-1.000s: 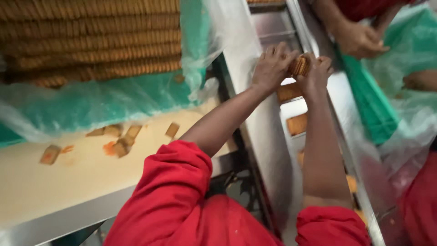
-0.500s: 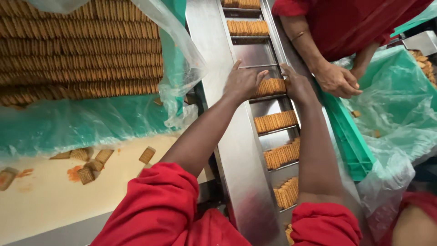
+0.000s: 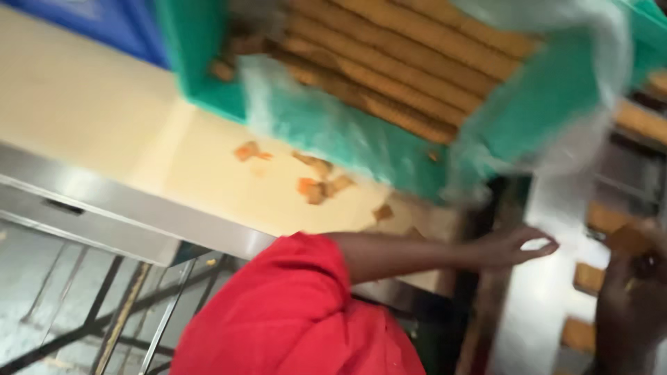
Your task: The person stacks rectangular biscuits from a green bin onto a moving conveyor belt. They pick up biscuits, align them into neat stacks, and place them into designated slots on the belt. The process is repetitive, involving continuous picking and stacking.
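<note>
Item, far out from the left hand, past the elbow: steel table edge (image 3: 104, 208) with thin frame legs below it, and a cream table top (image 3: 90, 104) above. Item, nearer along that top, above the forearm: broken biscuit pieces (image 3: 316, 182), orange-brown, scattered loose, well apart from both hands. Item, at the wearer's own shoulder: red sleeve (image 3: 292, 312), bare forearm running out of it toward the hand. Item, above and beyond the left hand: green crate (image 3: 208, 69) lined with clear plastic sheet (image 3: 347, 132), holding long rows of biscuits (image 3: 410, 62) stacked on edge; the sheet hangs down close over the hand. Item: left hand (image 3: 511, 246), fingers stretched out flat and slightly spread, holding nothing, fingertips at the near edge of a pale steel conveyor side (image 3: 549, 292); whether they touch it cannot be told through the blur. Item, just past the left fingertips: conveyor pockets with short biscuit stacks (image 3: 604, 219), blurred. Item, at the frame's edge: right hand (image 3: 636, 298), dark and blurred, raised beside the conveyor with a small biscuit stack (image 3: 629, 239) at its upper fingers; it appears to grip this stack, though the fingers themselves are too smeared to tell how tightly. The two hands stand near one another, the conveyor side between them.
</note>
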